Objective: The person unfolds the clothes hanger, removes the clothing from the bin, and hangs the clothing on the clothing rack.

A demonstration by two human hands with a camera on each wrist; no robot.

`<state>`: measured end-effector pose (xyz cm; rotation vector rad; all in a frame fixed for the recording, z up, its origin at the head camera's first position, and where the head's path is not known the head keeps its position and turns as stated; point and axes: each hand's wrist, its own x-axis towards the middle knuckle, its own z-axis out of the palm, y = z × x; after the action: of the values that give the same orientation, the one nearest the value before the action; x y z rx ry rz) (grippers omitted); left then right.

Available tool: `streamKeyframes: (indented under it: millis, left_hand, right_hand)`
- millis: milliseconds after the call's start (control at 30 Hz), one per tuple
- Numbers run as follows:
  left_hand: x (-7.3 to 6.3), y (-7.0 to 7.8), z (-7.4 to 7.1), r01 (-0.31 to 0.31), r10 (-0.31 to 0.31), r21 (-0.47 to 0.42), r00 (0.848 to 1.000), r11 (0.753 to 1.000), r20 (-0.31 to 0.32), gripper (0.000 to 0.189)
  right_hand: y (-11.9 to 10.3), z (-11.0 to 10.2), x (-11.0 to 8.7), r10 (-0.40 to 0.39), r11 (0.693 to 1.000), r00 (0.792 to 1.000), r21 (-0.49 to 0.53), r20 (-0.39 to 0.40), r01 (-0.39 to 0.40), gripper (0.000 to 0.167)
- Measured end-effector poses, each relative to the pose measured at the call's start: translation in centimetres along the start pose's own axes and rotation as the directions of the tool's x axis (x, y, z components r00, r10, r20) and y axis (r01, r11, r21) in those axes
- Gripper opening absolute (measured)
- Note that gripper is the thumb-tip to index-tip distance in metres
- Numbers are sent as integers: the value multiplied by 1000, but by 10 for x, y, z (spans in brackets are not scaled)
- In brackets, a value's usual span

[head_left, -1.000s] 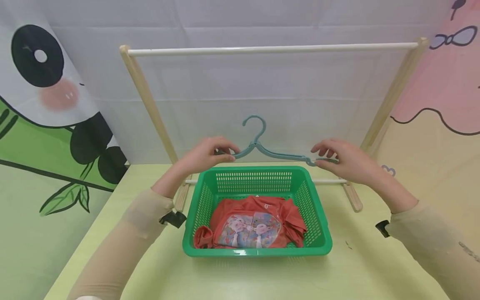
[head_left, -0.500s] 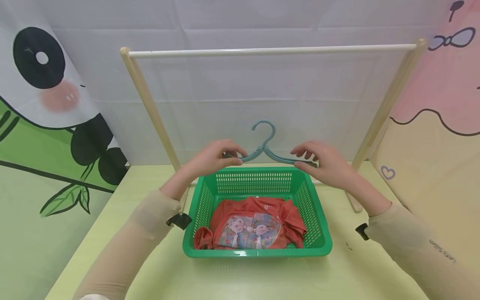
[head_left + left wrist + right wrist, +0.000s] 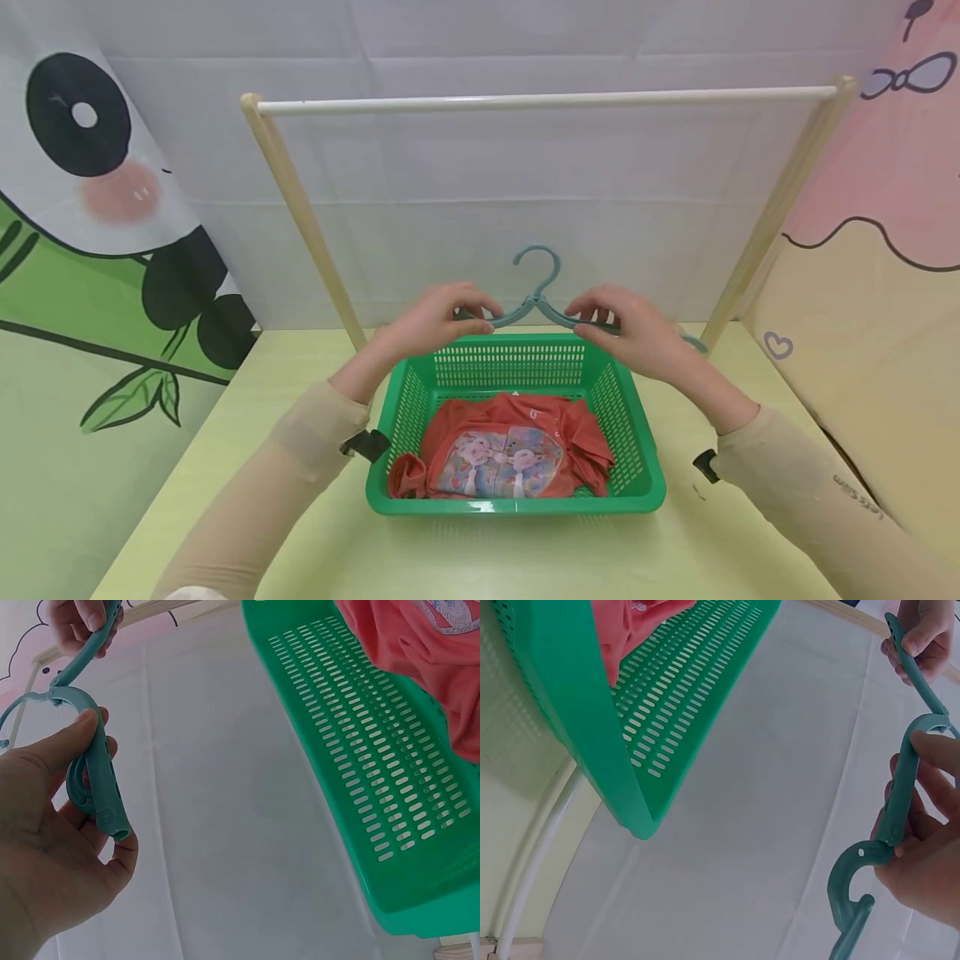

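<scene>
Above the far rim of a basket, both hands hold a blue-green folding hanger (image 3: pixel 537 300) with its hook upward. My left hand (image 3: pixel 442 318) pinches its left arm; in the left wrist view, the end of that arm (image 3: pixel 79 784) is folded back within the fingers. My right hand (image 3: pixel 633 332) grips the right arm close to the centre. Its outer section (image 3: pixel 846 896), with a small notch, extends beyond the hand in the right wrist view. Below, a red garment (image 3: pixel 498 454) with a printed front lies crumpled in the green basket (image 3: pixel 517 505).
A rack with a white top rail (image 3: pixel 540 101) and wooden posts (image 3: pixel 300 208) stands behind the basket. The basket rests on a yellow-green table (image 3: pixel 450 562). A pale cloth (image 3: pixel 480 167) hangs behind, with printed cartoon cloths at both sides.
My right hand has moved left along the hanger's arm toward its centre. The hanger and my left hand have shifted slightly right and down. The basket and garment stay put.
</scene>
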<state>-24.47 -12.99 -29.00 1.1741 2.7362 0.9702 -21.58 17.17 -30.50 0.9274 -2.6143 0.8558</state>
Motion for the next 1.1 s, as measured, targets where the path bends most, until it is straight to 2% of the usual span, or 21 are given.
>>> streamKeyframes:
  millis: [267, 433, 667, 1100]
  left_hand:
    - [0, 0, 3, 13, -13, -10, 1000, 1000, 3, 24]
    - [1, -1, 5, 17, -17, -10, 1000, 1000, 2, 24]
    - [2, -2, 8, 21, -21, -16, 1000, 1000, -2, 24]
    - [1, -2, 10, 19, -19, 2, 1000, 1000, -11, 23]
  right_hand:
    - [1, 3, 0, -28, 1000, 1000, -11, -14, 27, 20]
    - [1, 5, -1, -32, 999, 999, -20, 11, 32, 21]
    - [2, 10, -2, -75, 996, 997, -55, 35, 77, 21]
    - [4, 11, -2, -36, 999, 998, -20, 56, 37, 20]
